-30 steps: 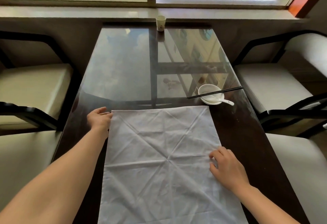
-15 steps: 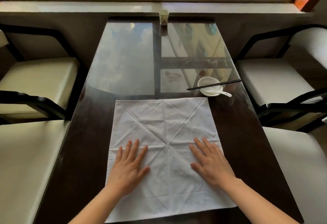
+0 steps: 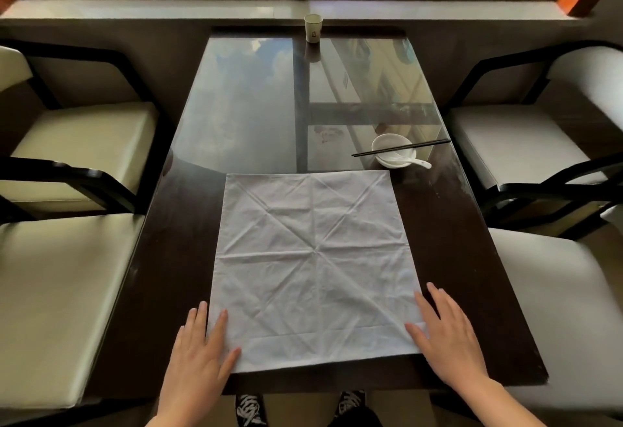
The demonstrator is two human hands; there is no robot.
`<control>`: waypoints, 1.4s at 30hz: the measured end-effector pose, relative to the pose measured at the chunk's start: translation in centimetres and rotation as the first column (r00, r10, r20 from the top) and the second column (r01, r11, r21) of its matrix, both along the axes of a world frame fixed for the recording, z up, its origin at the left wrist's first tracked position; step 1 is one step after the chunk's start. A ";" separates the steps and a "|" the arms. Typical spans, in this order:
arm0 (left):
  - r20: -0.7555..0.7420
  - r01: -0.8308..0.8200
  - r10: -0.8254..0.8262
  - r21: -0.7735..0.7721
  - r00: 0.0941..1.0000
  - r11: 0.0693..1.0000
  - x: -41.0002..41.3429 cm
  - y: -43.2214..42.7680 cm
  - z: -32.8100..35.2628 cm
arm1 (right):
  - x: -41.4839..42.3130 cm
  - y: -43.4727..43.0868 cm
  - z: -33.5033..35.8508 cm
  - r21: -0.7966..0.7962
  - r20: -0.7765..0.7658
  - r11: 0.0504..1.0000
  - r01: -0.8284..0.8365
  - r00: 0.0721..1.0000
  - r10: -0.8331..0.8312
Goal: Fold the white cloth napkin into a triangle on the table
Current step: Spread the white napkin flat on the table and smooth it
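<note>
The white cloth napkin (image 3: 313, 265) lies spread out flat as a square on the near half of the dark table (image 3: 168, 258), marked by diagonal and cross creases. My left hand (image 3: 202, 356) rests flat, fingers apart, on the napkin's near left corner. My right hand (image 3: 445, 339) lies flat, fingers apart, on the near right corner. Neither hand grips the cloth.
A small white bowl (image 3: 391, 150) with a white spoon (image 3: 416, 162) and black chopsticks (image 3: 401, 147) across it sits just beyond the napkin's far right corner. A paper cup (image 3: 313, 27) stands at the far edge. Cream-cushioned chairs (image 3: 77, 143) flank both sides.
Both hands slid from the napkin's middle out and back to its near corners. Before that, the left hand was at the far left corner and the right at the right edge.
</note>
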State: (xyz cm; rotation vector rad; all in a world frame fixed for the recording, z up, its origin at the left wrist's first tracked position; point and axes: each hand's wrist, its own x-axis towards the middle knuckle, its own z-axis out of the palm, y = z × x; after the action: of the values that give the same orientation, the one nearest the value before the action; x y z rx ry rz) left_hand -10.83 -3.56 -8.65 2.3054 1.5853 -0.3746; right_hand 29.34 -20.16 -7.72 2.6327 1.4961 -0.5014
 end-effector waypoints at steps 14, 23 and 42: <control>0.177 -0.558 0.568 -0.107 0.804 0.823 -0.1 -0.4 0.6 | -0.8 -0.6 1.5 0.110 -0.280 0.883 0.457 0.866 -0.414; 0.172 -0.640 0.649 -0.114 0.741 0.760 -0.4 0.2 -0.5 | -0.7 -0.9 2.6 0.072 -0.360 0.833 0.548 0.793 -0.491; 0.032 0.203 -0.207 0.094 0.978 0.975 1.4 -0.3 0.9 | -8.6 8.1 -1.2 0.006 -0.075 0.894 -0.448 0.891 0.447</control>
State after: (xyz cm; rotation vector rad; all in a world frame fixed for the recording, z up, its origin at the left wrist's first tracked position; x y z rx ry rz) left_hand -9.46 -3.91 -7.73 2.5381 1.3752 -0.3064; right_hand 20.69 -12.03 -8.96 2.1653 2.0334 -0.5608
